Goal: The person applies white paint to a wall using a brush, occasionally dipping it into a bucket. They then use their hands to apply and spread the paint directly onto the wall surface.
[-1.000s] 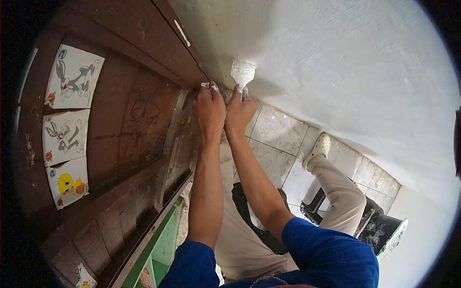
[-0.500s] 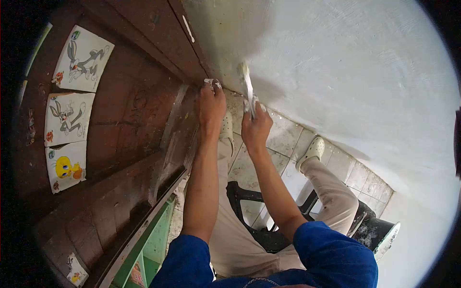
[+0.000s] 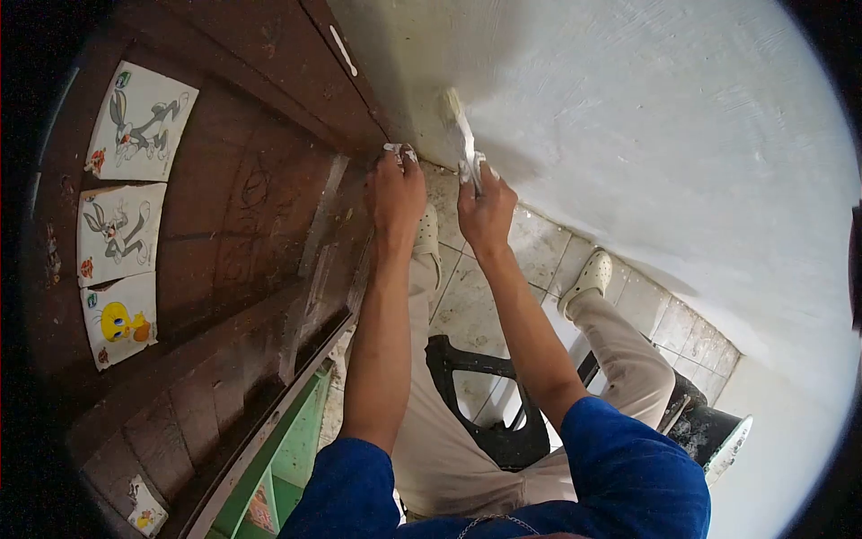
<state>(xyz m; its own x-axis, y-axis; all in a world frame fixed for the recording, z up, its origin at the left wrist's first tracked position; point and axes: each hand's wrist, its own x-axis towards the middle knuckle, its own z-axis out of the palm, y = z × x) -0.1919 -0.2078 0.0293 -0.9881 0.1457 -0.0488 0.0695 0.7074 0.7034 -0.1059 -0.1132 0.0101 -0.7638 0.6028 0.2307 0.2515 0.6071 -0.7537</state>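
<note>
A paintbrush (image 3: pixel 465 136), its handle smeared white, is in the closed fingers of my right hand (image 3: pixel 488 216). The pale bristles point up and touch or nearly touch the white wall (image 3: pixel 628 135), close to its corner with the brown wooden door or panel (image 3: pixel 269 180). Beside that panel's edge, near the foot of the wall, my left hand (image 3: pixel 395 193) is closed. White paint or a bit of white material shows at its fingertips; what they grip, if anything, I cannot make out.
White stickers (image 3: pixel 121 234) with cartoon figures are on the panel. A black plastic stool-like frame (image 3: pixel 489 445) stands between my legs on the tiled floor (image 3: pixel 467 305). A black bucket-like container (image 3: pixel 705 440) is at right. Green shelving (image 3: pixel 292 449) lies below the panel.
The paintbrush and my right hand have moved slightly upward along the wall. My left hand stays nearly in place, and the view has shifted a little.
</note>
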